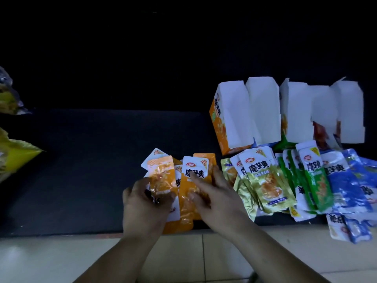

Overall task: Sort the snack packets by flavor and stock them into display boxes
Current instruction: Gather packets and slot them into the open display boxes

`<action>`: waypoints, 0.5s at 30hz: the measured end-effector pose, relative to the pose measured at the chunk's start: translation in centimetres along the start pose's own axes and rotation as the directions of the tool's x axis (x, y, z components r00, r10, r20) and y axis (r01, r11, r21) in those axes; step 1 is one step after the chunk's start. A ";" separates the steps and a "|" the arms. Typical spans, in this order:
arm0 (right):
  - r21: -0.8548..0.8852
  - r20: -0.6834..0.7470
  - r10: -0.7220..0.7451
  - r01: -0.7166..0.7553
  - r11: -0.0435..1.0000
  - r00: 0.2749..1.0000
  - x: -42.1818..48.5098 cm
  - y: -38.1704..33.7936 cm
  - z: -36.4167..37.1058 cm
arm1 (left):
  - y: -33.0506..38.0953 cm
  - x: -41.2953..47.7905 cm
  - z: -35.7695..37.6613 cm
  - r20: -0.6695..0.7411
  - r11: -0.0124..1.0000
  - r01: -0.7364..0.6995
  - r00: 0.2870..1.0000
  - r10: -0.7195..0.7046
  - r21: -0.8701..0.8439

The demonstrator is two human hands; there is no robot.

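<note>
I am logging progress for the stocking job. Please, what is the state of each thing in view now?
orange packets: loose pile, not boxed.
left hand: grips orange packets.
right hand: rests on orange packets.
gold packets: fanned pile, not boxed.
green packets: stacked, not boxed.
blue packets: loose pile, not boxed.
orange display box: open, no packets visible inside.
other display boxes: open.

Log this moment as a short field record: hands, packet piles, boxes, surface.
left hand: grips orange packets
right hand: fingers laid straight on the same orange packets
gold packets: pile right of the orange ones
green packets: right of the gold
blue packets: farthest right
display boxes: open, standing behind the piles
surface: dark mat, tiled floor nearer the person
yellow bag: left edge
</note>
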State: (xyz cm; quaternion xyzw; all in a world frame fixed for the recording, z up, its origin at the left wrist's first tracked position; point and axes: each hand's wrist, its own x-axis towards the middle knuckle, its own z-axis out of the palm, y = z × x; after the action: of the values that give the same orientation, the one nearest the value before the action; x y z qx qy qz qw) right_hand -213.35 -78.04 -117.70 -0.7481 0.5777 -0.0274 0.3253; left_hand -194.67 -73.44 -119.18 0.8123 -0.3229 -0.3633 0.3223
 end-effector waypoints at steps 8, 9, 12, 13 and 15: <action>0.027 0.007 -0.079 0.079 0.997 0.997 0.0 1.6 -0.7 | 1.1 -1.0 2.0 0.100 0.999 -0.046 0.994 0.043 0.028; 0.049 0.010 -0.086 0.085 0.995 0.996 -0.1 1.9 -0.8 | 1.1 -1.3 2.1 0.102 0.994 -0.091 0.991 0.084 0.061; 0.073 -0.012 -0.101 0.101 0.992 0.995 0.0 2.4 -0.8 | 1.0 -2.0 2.3 0.091 0.966 -0.178 0.982 0.164 0.187; 0.072 -0.020 -0.101 0.102 0.992 0.995 0.0 2.4 -0.7 | 0.9 -2.2 2.0 0.085 0.958 -0.177 0.983 0.161 0.227; 0.098 -0.015 -0.066 0.067 0.993 0.998 0.0 2.1 -0.7 | 0.7 -2.8 1.5 0.085 0.954 -0.144 0.988 0.125 0.262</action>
State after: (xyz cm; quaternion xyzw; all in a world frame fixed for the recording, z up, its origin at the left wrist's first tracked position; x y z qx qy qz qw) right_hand -215.42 -78.66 -118.24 -0.7499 0.5523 -0.0713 0.3572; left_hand -197.54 -72.19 -118.37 0.8118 -0.4342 -0.3208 0.2227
